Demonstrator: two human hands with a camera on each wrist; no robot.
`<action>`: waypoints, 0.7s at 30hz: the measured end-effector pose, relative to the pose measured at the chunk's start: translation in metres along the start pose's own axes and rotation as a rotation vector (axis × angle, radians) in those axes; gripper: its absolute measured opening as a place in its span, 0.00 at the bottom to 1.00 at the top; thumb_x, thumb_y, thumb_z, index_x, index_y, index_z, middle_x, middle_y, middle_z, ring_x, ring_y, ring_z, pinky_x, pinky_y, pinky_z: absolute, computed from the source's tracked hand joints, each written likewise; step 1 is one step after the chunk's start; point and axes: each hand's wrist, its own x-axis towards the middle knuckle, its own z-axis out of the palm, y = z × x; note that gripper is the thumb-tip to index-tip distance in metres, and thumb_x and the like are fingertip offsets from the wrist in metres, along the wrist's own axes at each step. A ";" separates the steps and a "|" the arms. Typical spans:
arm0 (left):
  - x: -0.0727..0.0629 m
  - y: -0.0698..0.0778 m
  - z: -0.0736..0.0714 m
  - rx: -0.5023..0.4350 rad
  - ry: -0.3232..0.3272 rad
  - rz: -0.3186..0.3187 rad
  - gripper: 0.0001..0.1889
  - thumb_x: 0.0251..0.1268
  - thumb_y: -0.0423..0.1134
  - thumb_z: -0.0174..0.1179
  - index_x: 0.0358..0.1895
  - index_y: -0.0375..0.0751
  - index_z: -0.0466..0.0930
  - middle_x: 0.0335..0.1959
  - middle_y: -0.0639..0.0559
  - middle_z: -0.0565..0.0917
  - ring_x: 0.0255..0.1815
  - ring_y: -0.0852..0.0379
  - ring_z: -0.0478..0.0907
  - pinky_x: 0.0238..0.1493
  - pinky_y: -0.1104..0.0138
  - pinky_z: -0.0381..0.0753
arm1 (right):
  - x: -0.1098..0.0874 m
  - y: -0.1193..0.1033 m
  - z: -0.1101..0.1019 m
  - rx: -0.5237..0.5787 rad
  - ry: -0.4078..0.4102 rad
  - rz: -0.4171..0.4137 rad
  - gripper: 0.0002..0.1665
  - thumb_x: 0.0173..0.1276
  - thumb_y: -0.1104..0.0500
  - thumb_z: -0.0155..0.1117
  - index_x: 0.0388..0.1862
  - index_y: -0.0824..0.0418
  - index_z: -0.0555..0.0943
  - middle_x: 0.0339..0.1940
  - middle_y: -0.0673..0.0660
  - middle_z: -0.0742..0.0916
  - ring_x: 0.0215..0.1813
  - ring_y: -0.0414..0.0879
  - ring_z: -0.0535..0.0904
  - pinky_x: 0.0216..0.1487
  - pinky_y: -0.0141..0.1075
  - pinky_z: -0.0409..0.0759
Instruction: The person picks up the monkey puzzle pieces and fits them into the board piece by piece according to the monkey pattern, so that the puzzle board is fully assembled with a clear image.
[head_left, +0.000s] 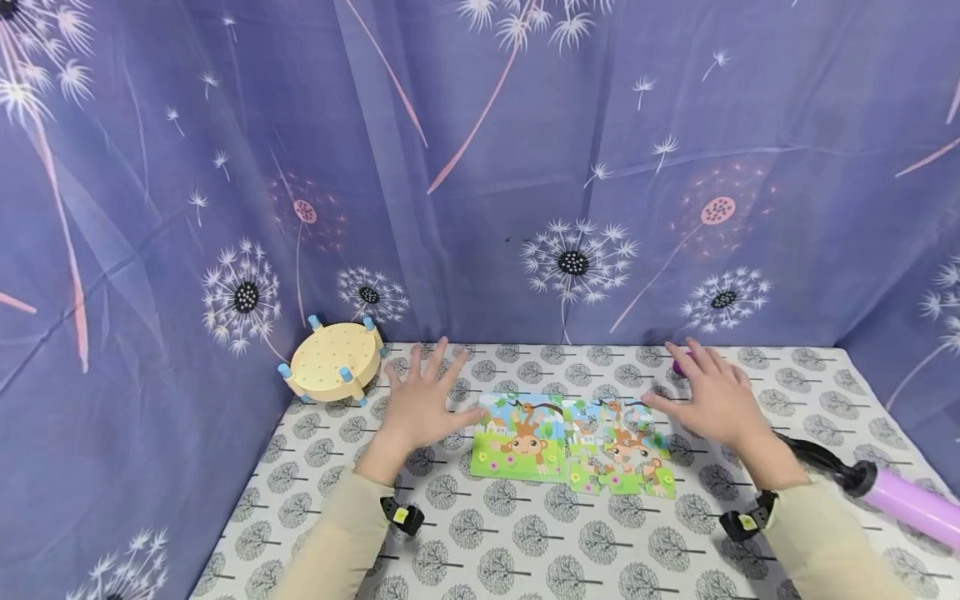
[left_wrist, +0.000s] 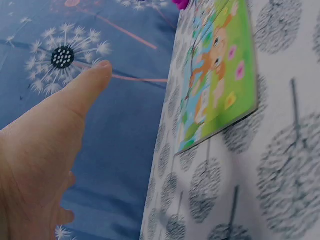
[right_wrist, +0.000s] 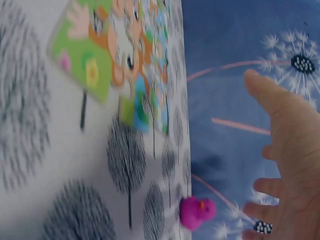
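Jigsaw puzzle (head_left: 621, 454) with printed monkeys lies on the tabletop (head_left: 480, 567) between a person's two hands. Largest of all is the blue-purple curtain (head_left: 465, 250) with dandelion prints, hanging behind and at both sides; next comes the tabletop, covered in white cloth patterned with grey trees. Two arms in pale sleeves reach over it. The left hand (head_left: 420, 404) has its fingers spread apart and holds nothing; in the left wrist view its thumb is in the air, apart from the picture board (head_left: 517, 437). The right hand (head_left: 716, 400), also bare of any object, has its fingers apart, the thumb near the puzzle's upper right corner but raised off it. A purple tube (head_left: 915, 504) with a black end lies beyond the right wrist, and a round cream stand (head_left: 336, 360) with blue-tipped legs sits at the back left. The smooth-edged board is just beside the puzzle, whose lower edge is uneven. Smallest is a magenta duck (right_wrist: 196, 212) near the tabletop's back edge.
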 end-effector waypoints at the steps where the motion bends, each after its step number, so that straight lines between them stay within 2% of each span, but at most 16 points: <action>1: -0.001 0.002 0.001 -0.013 -0.006 0.011 0.55 0.58 0.86 0.43 0.86 0.65 0.42 0.87 0.52 0.37 0.82 0.29 0.34 0.68 0.22 0.31 | 0.000 -0.004 0.001 0.010 0.006 -0.018 0.62 0.66 0.25 0.63 0.86 0.57 0.55 0.82 0.73 0.58 0.76 0.81 0.53 0.68 0.82 0.45; 3: -0.004 0.006 0.006 -0.036 -0.012 0.034 0.55 0.59 0.84 0.47 0.86 0.64 0.44 0.87 0.51 0.38 0.82 0.27 0.36 0.68 0.22 0.36 | 0.001 -0.013 0.005 0.031 0.020 -0.055 0.59 0.66 0.27 0.67 0.83 0.60 0.61 0.79 0.74 0.64 0.72 0.80 0.63 0.64 0.80 0.60; 5: -0.008 0.011 0.011 -0.039 -0.035 0.050 0.55 0.59 0.85 0.47 0.86 0.65 0.43 0.86 0.51 0.38 0.82 0.26 0.39 0.69 0.22 0.40 | 0.002 -0.021 0.010 0.050 0.019 -0.084 0.55 0.67 0.30 0.69 0.79 0.63 0.66 0.74 0.76 0.69 0.64 0.78 0.73 0.56 0.76 0.73; 8: -0.013 0.018 0.021 -0.052 -0.066 0.079 0.55 0.58 0.85 0.47 0.86 0.65 0.43 0.86 0.50 0.40 0.81 0.25 0.43 0.69 0.22 0.47 | 0.003 -0.034 0.020 0.112 -0.020 -0.101 0.47 0.68 0.36 0.71 0.74 0.65 0.73 0.65 0.75 0.77 0.51 0.68 0.83 0.43 0.63 0.86; 10: -0.016 0.022 0.027 -0.065 -0.093 0.097 0.56 0.58 0.86 0.47 0.86 0.64 0.44 0.86 0.48 0.42 0.81 0.25 0.45 0.69 0.22 0.49 | 0.004 -0.042 0.027 0.148 -0.058 -0.098 0.42 0.69 0.39 0.72 0.71 0.65 0.76 0.60 0.74 0.80 0.44 0.60 0.84 0.37 0.56 0.87; 14: -0.022 0.028 0.039 -0.092 -0.117 0.131 0.56 0.56 0.86 0.47 0.85 0.61 0.50 0.86 0.44 0.48 0.80 0.25 0.49 0.67 0.22 0.54 | 0.005 -0.058 0.041 0.210 -0.118 -0.084 0.37 0.67 0.44 0.75 0.66 0.65 0.80 0.45 0.62 0.84 0.33 0.47 0.79 0.32 0.43 0.81; 17: -0.026 0.029 0.045 -0.096 -0.135 0.145 0.55 0.56 0.87 0.47 0.85 0.63 0.53 0.85 0.44 0.51 0.80 0.25 0.49 0.66 0.21 0.55 | 0.008 -0.068 0.052 0.231 -0.142 -0.075 0.37 0.64 0.43 0.77 0.64 0.65 0.82 0.33 0.53 0.81 0.26 0.43 0.72 0.28 0.39 0.75; 21: -0.030 0.028 0.052 -0.113 -0.157 0.172 0.53 0.57 0.86 0.48 0.84 0.66 0.55 0.85 0.45 0.51 0.79 0.23 0.49 0.66 0.20 0.52 | 0.013 -0.078 0.063 0.243 -0.158 -0.068 0.38 0.61 0.42 0.79 0.62 0.64 0.83 0.30 0.49 0.81 0.26 0.41 0.72 0.28 0.38 0.75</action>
